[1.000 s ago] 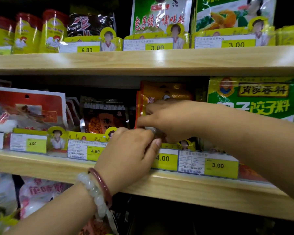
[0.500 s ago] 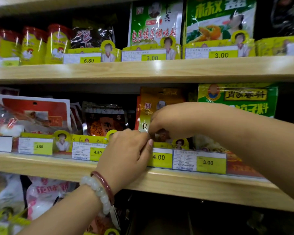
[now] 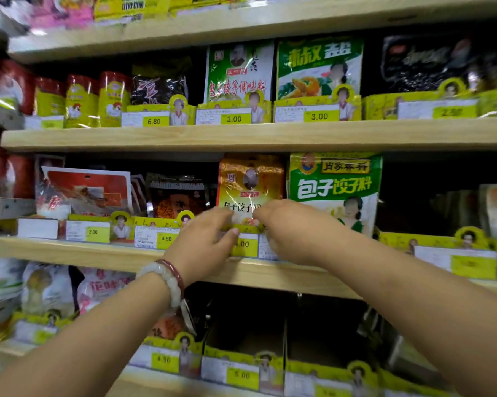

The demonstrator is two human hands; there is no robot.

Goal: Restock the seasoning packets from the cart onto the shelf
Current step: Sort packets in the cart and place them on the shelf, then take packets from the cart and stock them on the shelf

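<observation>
Task item: an orange-and-gold glossy plastic seasoning packet (image 3: 251,184) stands upright on the middle shelf, in the gap between a dark brown packet with orange print (image 3: 178,196) on its left and a green-and-white dumpling seasoning packet (image 3: 334,187) on its right.
Shelf: a light wooden shelf board (image 3: 284,275) carries the packets, with a strip of yellow price tags (image 3: 243,246) along its front edge.
Left hand (image 3: 204,243): reaches up from the lower left, fingers curled at the packet's lower left corner, thumb pointing right across the price tag.
Left grip: the fingertips appear to pinch the packet's bottom edge, though motion blur makes the contact hard to confirm.
Right hand (image 3: 291,232): comes in from the lower right, knuckles toward the camera, fingers bent at the packet's lower right corner.
Right grip: clenched on the packet's lower edge as far as the view shows; the fingertips are hidden behind the hand.
Wrist: a white beaded bracelet (image 3: 162,277) and a thin dark red bangle (image 3: 174,272) sit side by side on the left wrist.
Upper shelf: a white-and-green packet with red characters (image 3: 238,71) stands above, beside a green packet picturing fried food (image 3: 318,67).
Far left: red-and-yellow foil pouches (image 3: 81,100) line the upper shelf.
Lower shelf: open yellow-fronted cardboard display boxes (image 3: 241,365) sit near the bottom.
</observation>
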